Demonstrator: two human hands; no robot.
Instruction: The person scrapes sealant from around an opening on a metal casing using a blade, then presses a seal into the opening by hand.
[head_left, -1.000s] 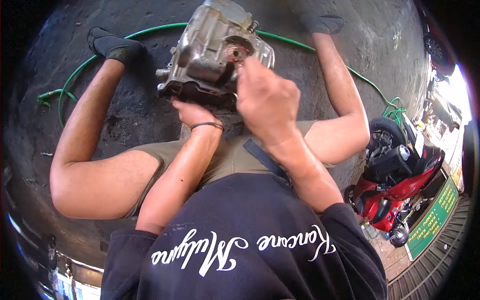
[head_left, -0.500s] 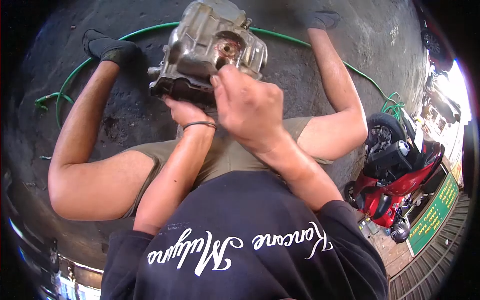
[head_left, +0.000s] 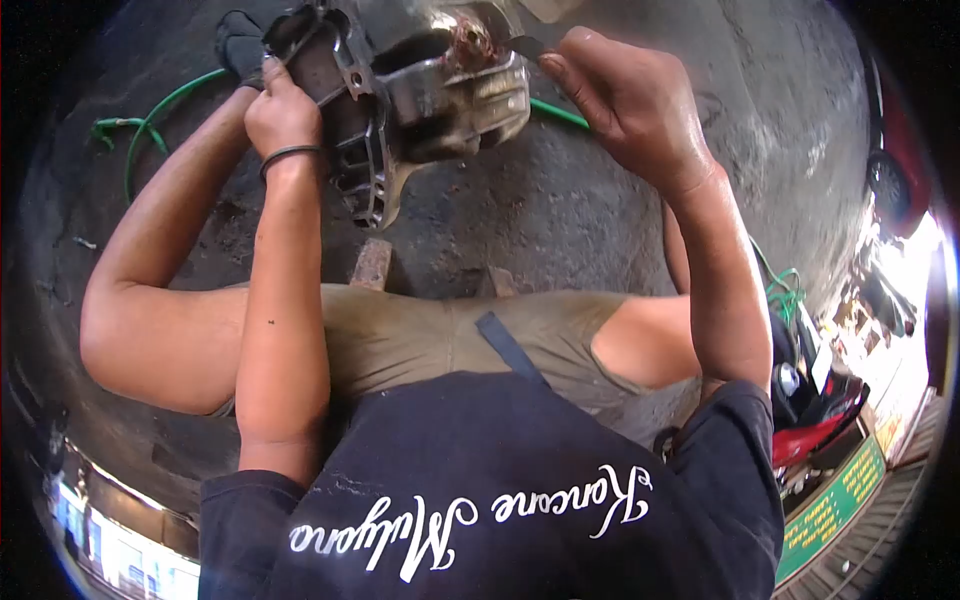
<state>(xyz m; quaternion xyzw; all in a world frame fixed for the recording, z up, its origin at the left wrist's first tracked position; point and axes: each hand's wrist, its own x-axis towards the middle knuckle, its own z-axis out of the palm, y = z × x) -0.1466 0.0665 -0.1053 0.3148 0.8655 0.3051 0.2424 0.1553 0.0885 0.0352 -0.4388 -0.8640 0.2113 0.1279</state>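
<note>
A dark, stained floor (head_left: 540, 200) is seen beneath the work, crossed by a green hose (head_left: 175, 97) that is partly hidden behind the legs. At the right, part of a red vehicle (head_left: 815, 430) can be made out above a green sign (head_left: 835, 510) with yellow lettering; bright light is let in at both lower left and far right. A small brown block (head_left: 372, 263) is seen on the floor just in front of the shorts (head_left: 450, 325).

The metal casing (head_left: 430, 110) is positioned between the two hands, tilted, with its open side turned to the left. Its left rim is gripped by the left hand (head_left: 283, 115), with the fingers closed. By the right hand (head_left: 640, 110), a thin dark tool (head_left: 525, 45) is pinched, its tip at the reddish recess (head_left: 470, 35); whether contact is made cannot be told.
</note>
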